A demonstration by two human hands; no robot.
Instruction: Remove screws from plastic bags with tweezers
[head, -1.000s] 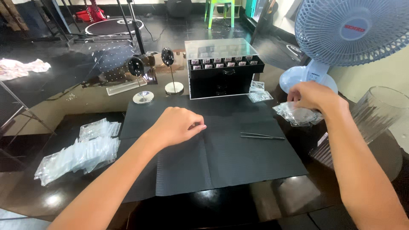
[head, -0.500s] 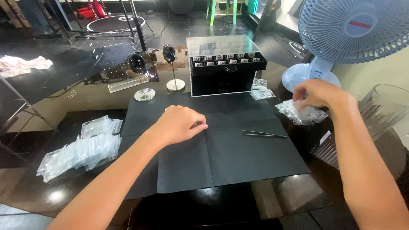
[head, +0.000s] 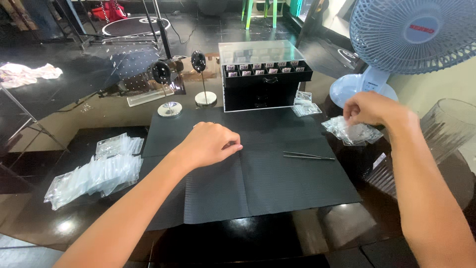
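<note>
Two bare hands over one black mat point(head: 277, 183) spread flat on a dark glossy table point(head: 258, 238). Left hand point(head: 208, 145) resting knuckles-up near the mat's middle, fingers curled in narrow, thumb and fingertips pinched together – whether anything tiny sits between them cannot be told. Right hand point(head: 369, 108) raised past the mat's right edge, fingers bunched and pinched on the top of a small heap of clear plastic bags point(head: 353, 132) lying on the table just beside the mat. One pair of slim metal tweezers point(head: 308, 157) lying flat on the mat's right half, between the two hands, touched by neither. At the mat's far edge, one black organiser box point(head: 267, 83) with a clear lid and two rows of small labelled compartments along the top; a few more small clear packets point(head: 305, 104) lying at its right corner. Two round black display stands left of the box – a taller one point(head: 201, 79) on a thin stem and a shorter one point(head: 166, 89), each on a shiny round base. Left of the mat, two loose heaps of clear bags: a larger one point(head: 94, 178) nearer, a smaller one point(head: 120, 145) just behind it. One white-and-blue desk fan point(head: 406, 39) at far right, and one ribbed clear glass point(head: 448, 129) just beside the right forearm.
</note>
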